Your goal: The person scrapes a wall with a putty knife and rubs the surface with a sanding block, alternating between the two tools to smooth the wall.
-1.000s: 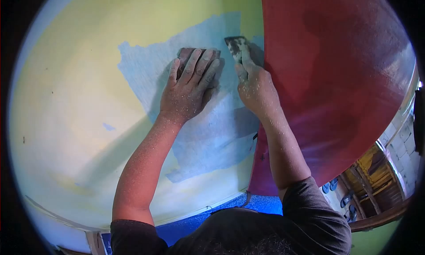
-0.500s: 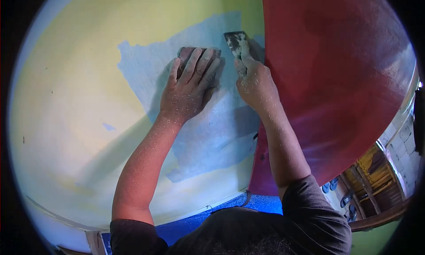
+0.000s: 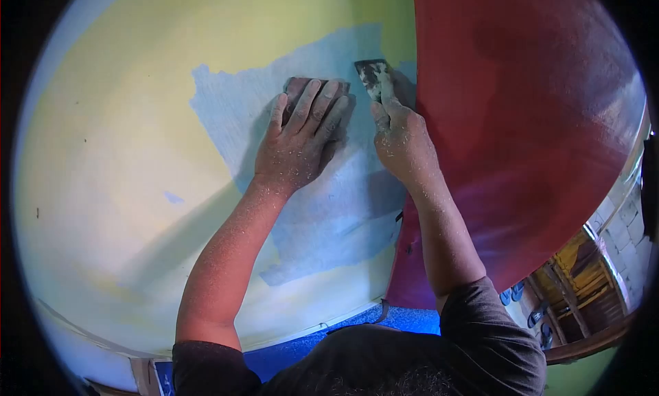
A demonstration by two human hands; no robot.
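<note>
View: head camera, looking up along both arms to a wall.
Left hand (image 3: 298, 145): it lies flat, fingers stretched and a little spread, palm pressed on a dark sanding block (image 3: 295, 87); it does not close around the block, only covers it.
Sanding block: mostly hidden under the fingers; only its upper edge shows above the fingertips, flat against the blue patch (image 3: 233, 121).
Right hand (image 3: 403, 138): fingers folded tight around the handle of a scraper (image 3: 374, 76), which they hide.
Scraper: the blade rises out of the top of the fist, long axis nearly upright and leaning a little to the left; the blade is speckled with pale residue.
Key relation: the blade stands just beside the block, to the right of it, about level with its upper edge; the two hands are near each other but apart.
Border: the blade is close to the line where the blue patch meets the red surface (image 3: 522, 121); the right hand is the nearer one to that line.
Wall (image 3: 123, 155): yellow-green around the patch.
Skin: both forearms carry fine pale dust.
</note>
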